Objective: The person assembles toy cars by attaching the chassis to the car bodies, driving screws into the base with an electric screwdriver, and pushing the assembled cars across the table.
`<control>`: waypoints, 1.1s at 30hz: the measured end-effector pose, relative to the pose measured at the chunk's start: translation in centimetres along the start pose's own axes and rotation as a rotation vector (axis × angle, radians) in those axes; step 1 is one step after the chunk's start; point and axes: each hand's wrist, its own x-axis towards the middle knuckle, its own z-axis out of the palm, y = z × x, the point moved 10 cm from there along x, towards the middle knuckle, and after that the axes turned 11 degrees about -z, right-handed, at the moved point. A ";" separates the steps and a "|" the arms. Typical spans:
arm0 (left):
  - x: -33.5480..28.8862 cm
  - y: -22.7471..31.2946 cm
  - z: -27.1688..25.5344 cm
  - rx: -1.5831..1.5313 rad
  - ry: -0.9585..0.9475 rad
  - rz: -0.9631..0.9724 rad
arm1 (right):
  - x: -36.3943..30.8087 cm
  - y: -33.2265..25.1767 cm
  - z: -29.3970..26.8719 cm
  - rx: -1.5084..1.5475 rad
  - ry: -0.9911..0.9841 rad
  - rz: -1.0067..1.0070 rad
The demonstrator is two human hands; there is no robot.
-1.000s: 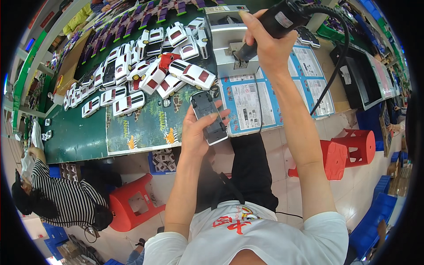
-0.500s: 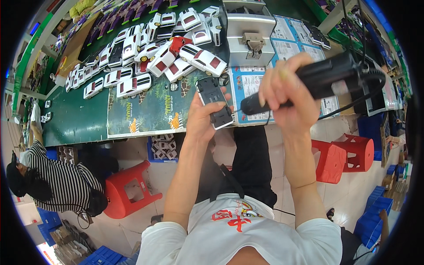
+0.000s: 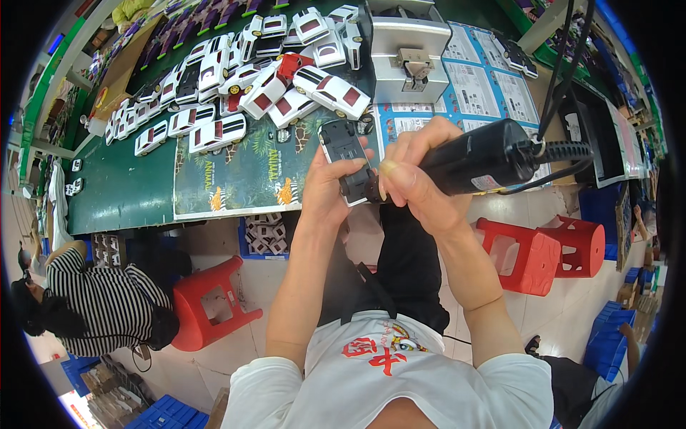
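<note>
My left hand (image 3: 323,187) is closed around a toy car (image 3: 343,149) turned upside down, its black underside facing up and a white edge showing. The thumb lies across the underside. My right hand (image 3: 431,187) grips a black electric screwdriver (image 3: 480,157), tilted sideways, with its tip end at the near end of the car. My fingers hide the tip, so I cannot tell whether it touches a screw. To the left of the car lies a heap of white toy cars (image 3: 329,91), with a red one (image 3: 291,66) among them.
A silver metal fixture (image 3: 409,53) stands at the back of the green table (image 3: 107,189). Black cords (image 3: 561,86) run up from the screwdriver. Red stools (image 3: 529,261) stand beyond the table's front edge. A person in a striped top (image 3: 107,304) is at the left.
My right hand has brought the screwdriver left and down, from beside the car to its near end. The left hand still holds the car in nearly the same place.
</note>
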 end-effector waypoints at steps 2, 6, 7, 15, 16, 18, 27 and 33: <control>-0.2 0.2 0.1 0.021 0.069 -0.032 | 0.1 -0.1 0.9 0.004 -0.083 -0.004; -0.4 -0.2 -0.2 -0.050 0.111 -0.077 | 0.3 0.1 1.6 0.003 -0.125 -0.012; -0.4 -0.3 -0.4 -0.069 0.126 -0.091 | 0.3 0.3 1.5 -0.003 -0.116 -0.014; 0.1 -0.4 -0.5 -0.084 0.060 -0.093 | -0.2 0.0 1.1 -0.110 -0.101 -0.031; 0.2 -0.4 -0.4 -0.082 0.048 -0.092 | -0.2 0.1 1.0 -0.097 -0.078 -0.023; 0.3 -0.4 -0.2 -0.078 0.034 -0.089 | -0.2 0.1 0.8 -0.085 -0.056 -0.018; -2.4 3.5 3.1 0.346 -0.239 -0.082 | 0.9 -3.1 -2.2 0.252 0.064 -0.098; -6.9 12.4 2.2 1.961 -0.059 0.272 | 0.9 -4.5 -12.6 -0.177 0.182 -0.105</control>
